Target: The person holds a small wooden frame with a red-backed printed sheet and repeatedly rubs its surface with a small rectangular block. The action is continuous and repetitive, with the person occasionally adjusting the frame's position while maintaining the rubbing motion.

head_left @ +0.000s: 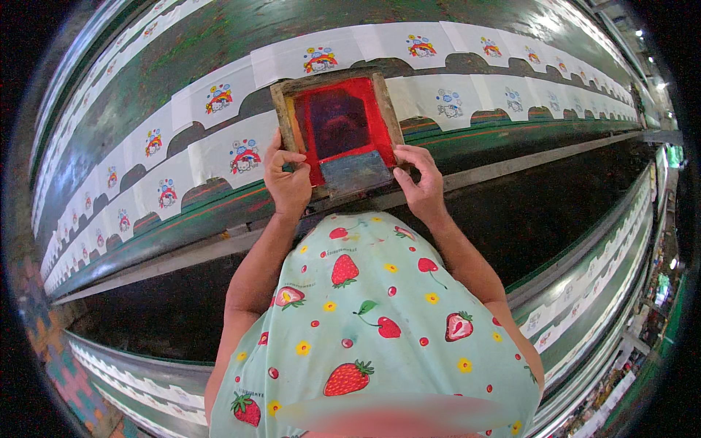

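Note:
A wooden screen printing frame [391, 120] with a red, ink-stained mesh is tilted a little over the near row of white cut pieces. My left hand [289, 179] is closed on its left side near the lower corner, the thumb pointing inward. On the opposite side, my right hand [422, 177] pinches the lower right edge. A dull grey panel [356, 174] fills the end of the frame nearest me. Under the frame, the white piece is mostly hidden. To its left lies a white piece with a coloured cartoon print [244, 156]; to its right, one with a mostly blue print [449, 104].
Two rows of printed white pieces [219, 98] run along a long green table [212, 191]. A pale rail [504, 169] follows its near edge, above a dark gap. Behind me is another long table [584, 292] with white pieces. Several lit lamps show at far right.

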Tool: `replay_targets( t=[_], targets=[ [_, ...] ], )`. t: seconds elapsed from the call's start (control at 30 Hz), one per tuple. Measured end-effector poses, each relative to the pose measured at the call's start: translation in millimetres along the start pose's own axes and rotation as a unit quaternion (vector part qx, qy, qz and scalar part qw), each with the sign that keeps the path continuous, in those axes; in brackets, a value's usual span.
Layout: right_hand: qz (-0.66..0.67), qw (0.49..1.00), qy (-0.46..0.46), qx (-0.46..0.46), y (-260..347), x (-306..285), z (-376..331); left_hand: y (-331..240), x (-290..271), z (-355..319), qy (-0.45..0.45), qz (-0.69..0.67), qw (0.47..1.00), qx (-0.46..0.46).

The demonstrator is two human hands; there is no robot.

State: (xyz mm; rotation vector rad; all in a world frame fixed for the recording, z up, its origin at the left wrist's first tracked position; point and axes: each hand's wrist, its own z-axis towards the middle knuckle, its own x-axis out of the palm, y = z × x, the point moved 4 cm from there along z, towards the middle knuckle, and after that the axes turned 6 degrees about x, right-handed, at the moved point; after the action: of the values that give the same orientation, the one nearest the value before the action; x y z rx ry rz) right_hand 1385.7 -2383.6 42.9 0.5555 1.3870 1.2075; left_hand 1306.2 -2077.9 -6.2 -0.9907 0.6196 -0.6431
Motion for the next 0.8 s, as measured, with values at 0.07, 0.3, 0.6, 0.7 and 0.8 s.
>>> replay_targets(
  t=[0.07,0.3,0.6,0.7,0.8],
  targets=[
    [0.002,1.000,0.013,-0.004,-9,-16,2,-1,13,-3,-0.002,0.007,1.000,0.000],
    [-0.007,0.997,0.065,-0.048,-20,-42,2,-2,30,-6,-0.005,0.006,1.000,-0.026],
    [0.019,0.993,0.096,-0.068,-31,-52,2,3,30,-9,-0.008,-0.047,0.997,-0.069],
    [0.030,0.993,0.092,-0.071,-32,-54,2,7,27,-10,-0.011,-0.009,0.998,-0.059],
    [0.030,0.994,0.077,-0.071,-30,-56,1,14,24,-10,-0.011,-0.025,0.997,-0.077]
  ],
)
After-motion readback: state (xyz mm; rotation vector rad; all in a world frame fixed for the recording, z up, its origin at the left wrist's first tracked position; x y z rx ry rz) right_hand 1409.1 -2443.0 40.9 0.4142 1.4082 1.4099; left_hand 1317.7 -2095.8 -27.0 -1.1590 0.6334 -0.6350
